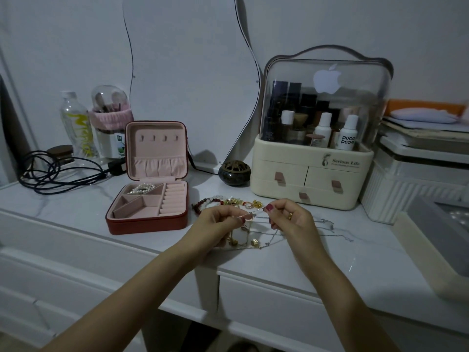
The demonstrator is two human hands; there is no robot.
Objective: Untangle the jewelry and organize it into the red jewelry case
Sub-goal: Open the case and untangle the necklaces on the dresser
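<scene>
The red jewelry case [147, 223] stands open on the white marble-look table, its pink lid upright. A pearl piece [141, 189] lies in its back left compartment. To the right of the case, my left hand [217, 223] and my right hand [288, 217] each pinch part of a tangle of thin chains [256, 229] held just above the table. Gold leaf charms hang from the tangle, and silver strands trail to the right across the table. Behind my hands lies a pile of beaded bracelets and gold pieces [228, 202].
A cream cosmetics organizer [309, 176] with a clear dome stands at the back right, a small dark incense pot [234, 173] beside it. Black cables [53, 174], a bottle [76, 125] and a brush holder sit at the back left. White boxes [416, 179] crowd the right edge.
</scene>
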